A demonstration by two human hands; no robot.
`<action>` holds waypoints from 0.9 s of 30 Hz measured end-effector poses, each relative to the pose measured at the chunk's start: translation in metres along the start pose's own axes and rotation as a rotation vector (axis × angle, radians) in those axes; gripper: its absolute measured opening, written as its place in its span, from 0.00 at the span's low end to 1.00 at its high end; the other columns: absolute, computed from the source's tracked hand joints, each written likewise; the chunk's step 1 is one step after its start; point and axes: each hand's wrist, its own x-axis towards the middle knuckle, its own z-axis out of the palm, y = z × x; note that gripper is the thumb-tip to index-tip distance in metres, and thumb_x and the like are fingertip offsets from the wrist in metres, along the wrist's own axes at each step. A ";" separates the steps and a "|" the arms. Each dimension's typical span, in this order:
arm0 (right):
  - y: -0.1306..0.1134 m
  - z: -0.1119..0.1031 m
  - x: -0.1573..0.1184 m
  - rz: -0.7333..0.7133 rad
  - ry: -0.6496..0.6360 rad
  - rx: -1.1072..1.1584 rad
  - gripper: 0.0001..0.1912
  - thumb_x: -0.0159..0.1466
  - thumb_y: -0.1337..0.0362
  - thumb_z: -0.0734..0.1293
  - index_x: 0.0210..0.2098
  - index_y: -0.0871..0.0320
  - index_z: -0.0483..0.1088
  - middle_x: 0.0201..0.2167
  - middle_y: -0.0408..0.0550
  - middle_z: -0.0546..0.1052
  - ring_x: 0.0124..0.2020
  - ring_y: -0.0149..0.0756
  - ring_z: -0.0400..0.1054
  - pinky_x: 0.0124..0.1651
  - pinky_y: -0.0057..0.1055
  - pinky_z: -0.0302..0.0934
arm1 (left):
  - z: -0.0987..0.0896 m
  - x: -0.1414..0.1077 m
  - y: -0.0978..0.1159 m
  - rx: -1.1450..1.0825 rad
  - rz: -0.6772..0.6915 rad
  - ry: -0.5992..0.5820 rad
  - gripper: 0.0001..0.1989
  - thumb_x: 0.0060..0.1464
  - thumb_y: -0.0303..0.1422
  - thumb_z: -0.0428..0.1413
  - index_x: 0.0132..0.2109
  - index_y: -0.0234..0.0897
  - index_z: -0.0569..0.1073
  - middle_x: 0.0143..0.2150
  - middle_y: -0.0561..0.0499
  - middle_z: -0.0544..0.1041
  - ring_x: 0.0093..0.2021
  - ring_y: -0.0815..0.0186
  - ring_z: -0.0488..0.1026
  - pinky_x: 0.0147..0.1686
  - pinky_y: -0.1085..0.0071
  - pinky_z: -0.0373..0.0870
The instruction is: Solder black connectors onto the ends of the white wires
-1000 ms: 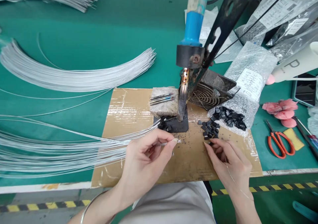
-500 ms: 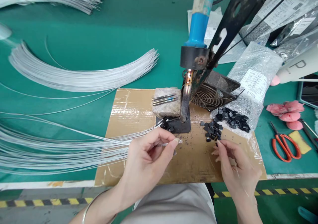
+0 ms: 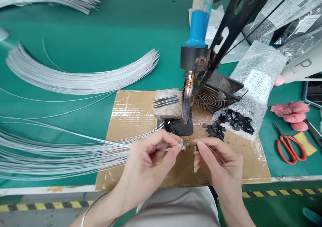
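My left hand [image 3: 153, 160] pinches thin white wires between thumb and fingertips; their silvery ends [image 3: 185, 145] stick out to the right. Across a small gap, my right hand [image 3: 220, 161] grips a small black connector [image 3: 196, 148] at its fingertips, its ridged side showing. A fine solder wire [image 3: 227, 166] also runs through the right hand and trails toward the wrist. Just above both hands, a soldering iron [image 3: 198, 29] hangs tip down in a black bracket. More small black connectors [image 3: 213, 131] lie loose on the cardboard [image 3: 130, 109], beyond the right hand.
White wire bundles [image 3: 83, 81] lie to the left. Beside the iron are a wrapped block [image 3: 167, 111] with thin metal sticks on top and a small fan [image 3: 211, 97]. A bubble bag [image 3: 254, 82] spilling connectors, red-handled scissors [image 3: 290, 148] and a yellow sponge [image 3: 305, 143] are at right.
My right hand has moved left from the loose connectors to beside the left fingertips, carrying a black connector. The left hand has stayed nearly in place.
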 end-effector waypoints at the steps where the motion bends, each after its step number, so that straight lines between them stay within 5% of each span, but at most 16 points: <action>1: 0.001 0.003 0.000 -0.002 -0.012 0.017 0.02 0.67 0.61 0.78 0.37 0.50 0.86 0.22 0.41 0.82 0.20 0.30 0.76 0.23 0.23 0.75 | 0.000 0.000 0.001 -0.016 -0.004 -0.013 0.07 0.62 0.27 0.62 0.34 0.40 0.80 0.36 0.50 0.86 0.31 0.70 0.79 0.28 0.79 0.71; 10: 0.002 0.012 0.000 -0.013 -0.025 -0.014 0.03 0.66 0.61 0.78 0.35 0.50 0.87 0.21 0.41 0.81 0.16 0.28 0.71 0.17 0.21 0.69 | 0.002 0.002 0.004 -0.010 -0.012 -0.014 0.07 0.60 0.26 0.63 0.32 0.39 0.81 0.33 0.50 0.85 0.28 0.70 0.76 0.24 0.79 0.69; 27: 0.004 0.009 -0.001 -0.059 -0.050 -0.052 0.03 0.68 0.62 0.77 0.38 0.49 0.87 0.24 0.41 0.80 0.18 0.27 0.71 0.19 0.22 0.67 | 0.006 0.004 0.003 -0.079 -0.001 -0.012 0.09 0.59 0.22 0.62 0.32 0.40 0.80 0.35 0.53 0.85 0.33 0.72 0.81 0.33 0.82 0.75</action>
